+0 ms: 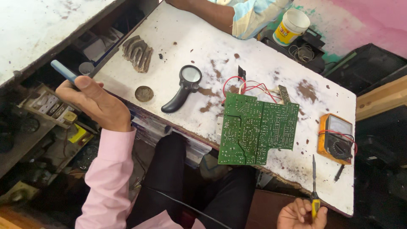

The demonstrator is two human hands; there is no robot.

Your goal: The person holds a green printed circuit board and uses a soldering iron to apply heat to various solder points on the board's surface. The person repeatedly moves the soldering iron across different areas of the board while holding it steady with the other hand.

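My left hand (94, 101) is raised at the left, off the table's near edge, fingers closed around a light blue pen-like tool (63, 71) that sticks out up and left. My right hand (302, 213) is at the bottom right and grips the yellow handle of a soldering iron (314, 188), its thin tip pointing up over the table edge. A green circuit board (256, 128) with red and white wires lies solder side up on the white table (254, 59), overhanging the near edge between my two hands.
A black magnifying glass (184, 87) lies left of the board. An orange multimeter (336, 138) sits at the right. A metal heat sink (137, 52) and round tin (144, 93) lie at the left. Another person's arm (220, 15) rests at the far edge, near a white tub (290, 26).
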